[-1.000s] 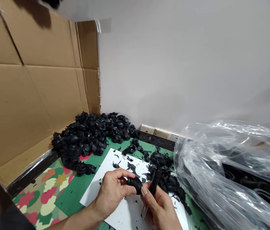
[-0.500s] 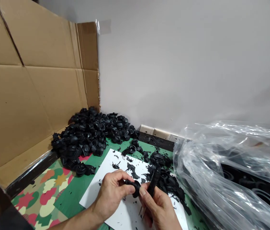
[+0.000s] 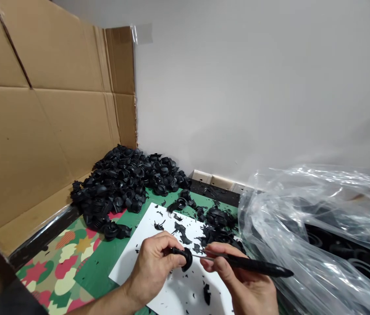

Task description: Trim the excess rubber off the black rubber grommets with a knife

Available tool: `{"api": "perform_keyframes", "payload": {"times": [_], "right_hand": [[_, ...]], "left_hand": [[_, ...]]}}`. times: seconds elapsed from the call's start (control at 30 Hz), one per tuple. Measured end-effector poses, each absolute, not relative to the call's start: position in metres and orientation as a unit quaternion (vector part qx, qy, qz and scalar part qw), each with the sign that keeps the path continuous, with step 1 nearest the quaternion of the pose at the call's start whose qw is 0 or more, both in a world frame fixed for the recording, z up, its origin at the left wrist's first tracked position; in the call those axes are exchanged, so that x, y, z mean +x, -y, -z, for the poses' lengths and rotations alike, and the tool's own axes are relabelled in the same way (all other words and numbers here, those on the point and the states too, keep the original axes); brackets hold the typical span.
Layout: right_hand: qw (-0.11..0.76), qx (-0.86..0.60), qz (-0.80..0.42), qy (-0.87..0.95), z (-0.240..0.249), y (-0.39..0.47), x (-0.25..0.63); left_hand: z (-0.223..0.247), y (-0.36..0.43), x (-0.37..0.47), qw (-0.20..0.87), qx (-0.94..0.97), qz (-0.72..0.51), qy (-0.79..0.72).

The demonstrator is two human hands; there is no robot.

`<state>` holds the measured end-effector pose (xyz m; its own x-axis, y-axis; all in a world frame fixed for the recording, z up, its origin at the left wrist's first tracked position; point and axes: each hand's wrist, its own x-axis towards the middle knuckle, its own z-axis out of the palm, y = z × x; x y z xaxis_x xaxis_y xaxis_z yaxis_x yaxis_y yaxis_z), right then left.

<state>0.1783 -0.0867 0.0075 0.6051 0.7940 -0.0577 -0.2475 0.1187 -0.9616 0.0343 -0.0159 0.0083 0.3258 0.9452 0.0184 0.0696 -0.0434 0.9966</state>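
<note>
My left hand (image 3: pixel 154 260) is closed, pinching a round, ribbed black rubber part (image 3: pixel 187 259) between thumb and fingertips above a white sheet (image 3: pixel 129 256). My right hand (image 3: pixel 240 275) grips a slim tool with a long black handle (image 3: pixel 257 265). The handle points to the right, and thin metal at its other end reaches left to the edge of the rubber part. Whether the metal touches it or stops just short, I cannot tell. Black scraps (image 3: pixel 182 232) lie scattered on the sheet, and a curled black scrap (image 3: pixel 207 294) rests below my right fingers.
A large heap of similar black parts (image 3: pixel 122 175) lies at the back left, against a cardboard wall (image 3: pixel 73 131). Black trimmings (image 3: pixel 219 218) are piled right of the sheet. Clear plastic wrapping (image 3: pixel 280 227) bulges at the right. A pale wall (image 3: pixel 237 87) stands behind.
My right hand has moved right, off the rubber part, and the tool has swung from upright to nearly level, metal end leftward. A curled scrap now shows on the sheet. My left hand stays.
</note>
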Motion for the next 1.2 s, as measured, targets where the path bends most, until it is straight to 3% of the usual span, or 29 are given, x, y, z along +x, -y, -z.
{"api": "perform_keyframes", "payload": {"times": [0.4,0.67,0.8,0.93,1.2], "right_hand": [[0.698,-0.542,-0.353,0.309,0.012,0.084,0.175],[0.667,-0.551,-0.078,0.496,0.013,0.087,0.189],[0.655,-0.620,-0.181,0.393,0.017,0.087,0.201],[0.680,-0.586,-0.294,0.327,0.013,0.088,0.190],[0.719,-0.510,-0.329,0.339,0.011,0.087,0.172]], "left_hand": [[-0.005,0.018,0.034,0.530,0.633,-0.400,-0.398],[-0.006,0.022,0.034,0.556,0.608,-0.418,-0.381],[-0.007,0.020,0.033,0.552,0.606,-0.423,-0.385],[-0.005,0.019,0.033,0.549,0.611,-0.423,-0.381],[-0.001,0.022,0.034,0.549,0.617,-0.404,-0.393]]}}
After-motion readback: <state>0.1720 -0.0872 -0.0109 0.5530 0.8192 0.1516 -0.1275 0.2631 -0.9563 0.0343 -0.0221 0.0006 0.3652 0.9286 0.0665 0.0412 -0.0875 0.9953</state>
